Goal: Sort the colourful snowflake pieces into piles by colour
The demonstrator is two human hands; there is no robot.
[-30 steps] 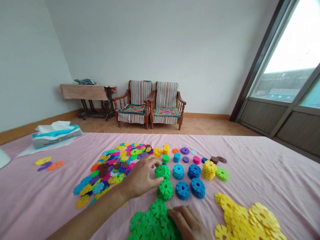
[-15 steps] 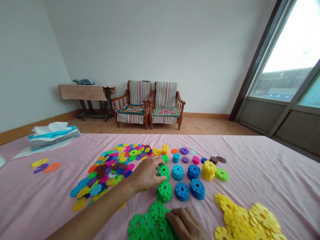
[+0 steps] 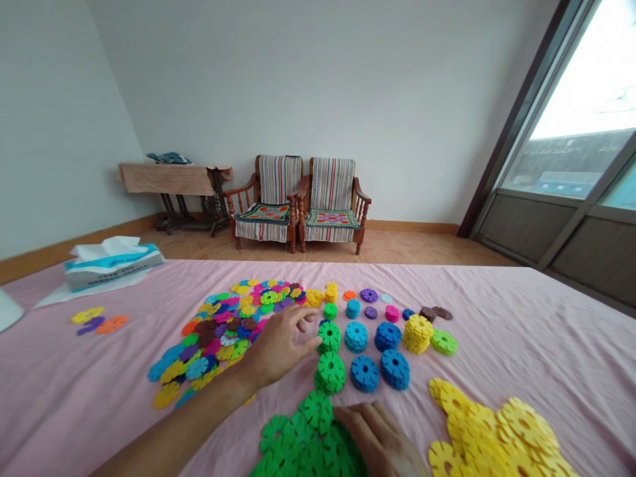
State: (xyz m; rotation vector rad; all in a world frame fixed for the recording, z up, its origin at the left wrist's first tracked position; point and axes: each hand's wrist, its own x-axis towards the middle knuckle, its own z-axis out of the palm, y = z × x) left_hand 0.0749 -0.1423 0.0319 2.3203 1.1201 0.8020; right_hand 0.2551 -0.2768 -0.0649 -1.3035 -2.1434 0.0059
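Observation:
My left hand (image 3: 283,341) is just left of the green disc stacks, thumb and fingers apart and nothing between them. Its thumb tip is close to the middle green stack (image 3: 328,336); I cannot tell if they touch. Notched plastic discs make up a nearer green stack (image 3: 330,372) and a small far one (image 3: 330,311). At the bottom, my right hand (image 3: 382,437) lies at the right side of a loose pile of green discs (image 3: 303,440), fingers stretched forward over its edge and thumb hidden.
Blue stacks (image 3: 365,373) and a yellow stack (image 3: 418,333) stand to the right. A yellow disc pile (image 3: 487,430) lies front right, a mixed-colour pile (image 3: 213,338) on the left. Farther left is a tissue box (image 3: 114,268). Everything rests on a pink cloth (image 3: 521,331).
My left hand has drawn back slightly left from the green stacks, its thumb and fingers coming away from the middle one. The right hand stays by the green pile. The view has shifted slightly.

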